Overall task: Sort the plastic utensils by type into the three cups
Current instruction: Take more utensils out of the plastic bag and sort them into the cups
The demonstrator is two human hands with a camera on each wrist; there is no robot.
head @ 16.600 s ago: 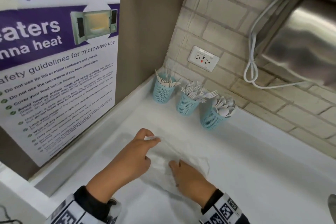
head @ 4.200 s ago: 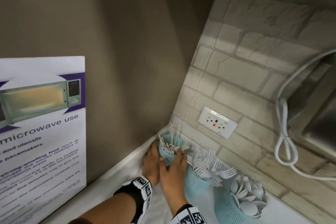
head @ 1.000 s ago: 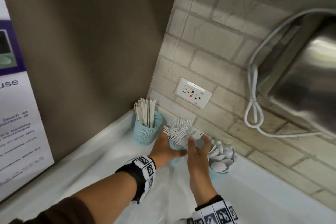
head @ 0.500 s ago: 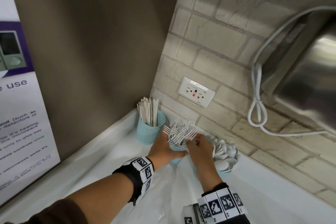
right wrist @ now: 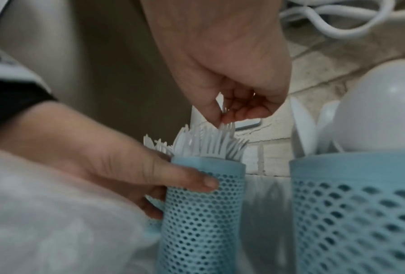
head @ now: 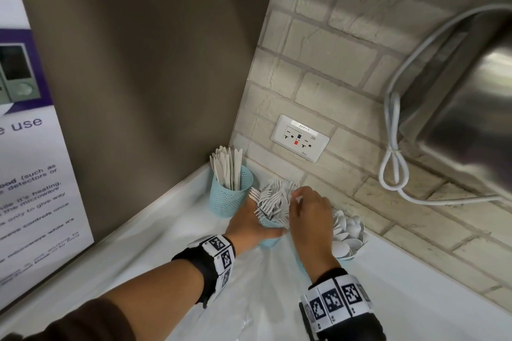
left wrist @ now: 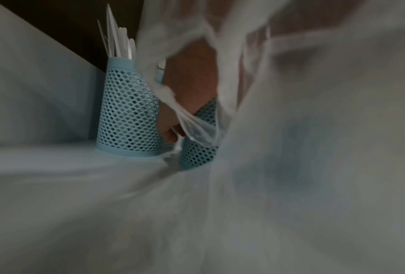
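Three pale blue mesh cups stand in the counter's corner. The left cup (head: pixel 231 196) holds white knives (head: pixel 227 169), and the right cup (right wrist: pixel 356 213) holds spoons (head: pixel 346 232). My left hand (head: pixel 249 223) grips the middle cup (right wrist: pixel 206 213), thumb across its front just under the rim. That cup is full of white forks (head: pixel 273 201). My right hand (right wrist: pixel 223 118) hovers over it, its curled thumb and fingertips pinching the tines of a fork at the top of the bunch. In the left wrist view a plastic bag (left wrist: pixel 290 129) hides most of the hand.
A crumpled clear plastic bag (head: pixel 257 285) lies on the white counter (head: pixel 415 293) under my wrists. A wall socket (head: pixel 300 138) sits on the brick wall behind the cups. A white cable (head: pixel 393 171) hangs below a steel appliance (head: pixel 471 119) at right. A poster (head: pixel 33 169) leans at left.
My right hand has risen from beside the fork cup to above the forks and closed its fingertips on the tines. The left hand keeps its hold on the middle cup.
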